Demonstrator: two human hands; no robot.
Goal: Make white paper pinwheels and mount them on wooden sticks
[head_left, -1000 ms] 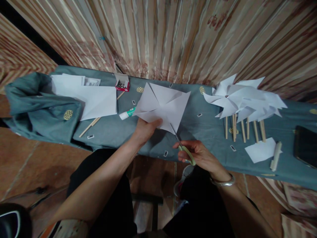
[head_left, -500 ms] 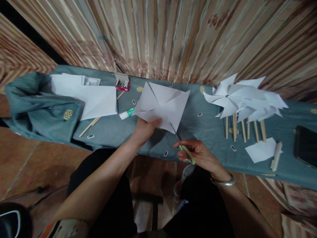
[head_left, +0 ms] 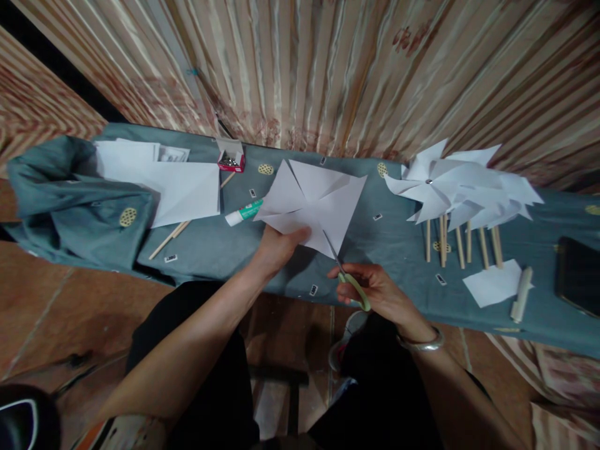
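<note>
Between my hands is a square sheet of white paper [head_left: 323,194] with slits running from its corners toward the middle. My left hand [head_left: 279,245] grips its near left edge, thumb on top and the other fingers hidden beneath. In my right hand [head_left: 368,284] are scissors [head_left: 352,287] with pale green handles. Their blades reach into the near corner of the sheet and look closed or nearly so. Just left of the paper lies a glue stick [head_left: 244,213] with a green and white label.
Finished paper pinwheels [head_left: 464,184] on wooden sticks lie to the right, near a paper scrap [head_left: 493,284], a whitish pen-like stick [head_left: 521,295] and a dark phone [head_left: 579,275]. A red box of pins [head_left: 231,161] and stacked white paper [head_left: 187,190] are at left on the green cloth [head_left: 201,250].
The sheet has shifted slightly right and turned a little, with my left hand moving along with it. The scissors stay at its near corner, and my right hand has barely moved.
</note>
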